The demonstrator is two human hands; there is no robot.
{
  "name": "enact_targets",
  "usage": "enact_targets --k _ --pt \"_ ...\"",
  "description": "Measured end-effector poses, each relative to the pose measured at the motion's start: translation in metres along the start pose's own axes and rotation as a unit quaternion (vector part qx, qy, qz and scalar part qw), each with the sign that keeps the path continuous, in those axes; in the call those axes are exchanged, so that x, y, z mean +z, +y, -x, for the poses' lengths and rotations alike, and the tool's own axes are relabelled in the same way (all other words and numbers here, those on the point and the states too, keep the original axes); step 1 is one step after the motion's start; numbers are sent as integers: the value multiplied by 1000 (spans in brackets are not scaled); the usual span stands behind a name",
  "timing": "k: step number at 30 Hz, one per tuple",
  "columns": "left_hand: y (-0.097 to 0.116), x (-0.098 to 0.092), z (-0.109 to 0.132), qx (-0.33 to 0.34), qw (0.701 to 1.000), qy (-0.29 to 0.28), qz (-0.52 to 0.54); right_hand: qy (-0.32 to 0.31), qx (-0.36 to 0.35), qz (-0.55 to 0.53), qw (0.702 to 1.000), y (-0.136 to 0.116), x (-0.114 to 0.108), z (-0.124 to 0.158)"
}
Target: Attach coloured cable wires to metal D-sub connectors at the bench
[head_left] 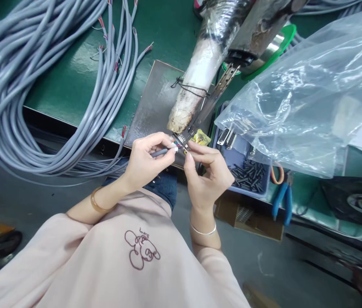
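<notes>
My left hand (147, 160) pinches a grey cable (159, 152) close to its stripped end. Thin coloured wires fan out from that end at a small metal multi-pin connector (181, 138). The fingertips of my right hand (208, 173) are closed at the connector's near end, and they partly cover it. Right above the connector are the tip of a dark metal arm (211, 100) and the mouth of a tape-wrapped tube (189, 92). A yellow piece (201, 137) lies just behind my right fingers.
Coiled grey cables (36, 98) with stripped ends fill the left of the green bench (164, 32). At right, a blue bin (266, 188) holds small black parts and connectors, partly under a clear plastic bag (302, 94). Blue-handled pliers (283, 199) hang at the bench edge beside it.
</notes>
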State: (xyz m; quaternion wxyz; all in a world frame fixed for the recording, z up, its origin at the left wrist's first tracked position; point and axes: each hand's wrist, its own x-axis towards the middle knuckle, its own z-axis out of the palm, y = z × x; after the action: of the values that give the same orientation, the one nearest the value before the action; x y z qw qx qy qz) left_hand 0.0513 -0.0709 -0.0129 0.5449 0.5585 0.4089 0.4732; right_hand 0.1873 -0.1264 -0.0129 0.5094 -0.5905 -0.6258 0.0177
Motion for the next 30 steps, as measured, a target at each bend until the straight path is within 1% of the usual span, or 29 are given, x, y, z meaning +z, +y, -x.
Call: enact_targets --k 3,7,14,17,20,21,22,23,25,26,27,28,30 --pt "3 -1 -1 1 1000 -2 3 -6 -11 21 1000 -2 -1 -4" --pt "7 -3 -4 -26 1000 -10 10 -8 -39 52 998 -4 -3 -6" --pt "7 -11 -5 -91 994 -63 25 -50 -105 80 990 -4 -7 -6" --pt "6 -11 -3 -107 991 -72 23 -63 -103 82 989 -3 -11 -4" --pt "5 -10 -1 -121 989 -82 29 -68 -67 66 993 -2 -16 1" --pt "5 -9 -1 -127 987 -87 36 -57 -50 59 995 -1 -19 3" --pt "4 -9 0 -135 986 -90 44 -32 -38 52 997 -1 -21 5" --pt "4 -9 0 -147 983 -93 54 9 -32 43 999 -1 -23 8" --pt "4 -9 0 -173 978 -92 76 112 -31 18 993 -2 -27 12" --pt "4 -10 0 -184 975 -89 87 153 -32 0 988 -3 -28 13" --pt "5 -10 0 -192 973 -85 97 175 -25 -18 984 -5 -29 15" --pt "5 -11 0 -197 971 -82 106 171 -8 -34 985 -6 -30 16" --pt "7 -12 -1 -197 970 -77 121 118 38 -39 992 -8 -29 18"
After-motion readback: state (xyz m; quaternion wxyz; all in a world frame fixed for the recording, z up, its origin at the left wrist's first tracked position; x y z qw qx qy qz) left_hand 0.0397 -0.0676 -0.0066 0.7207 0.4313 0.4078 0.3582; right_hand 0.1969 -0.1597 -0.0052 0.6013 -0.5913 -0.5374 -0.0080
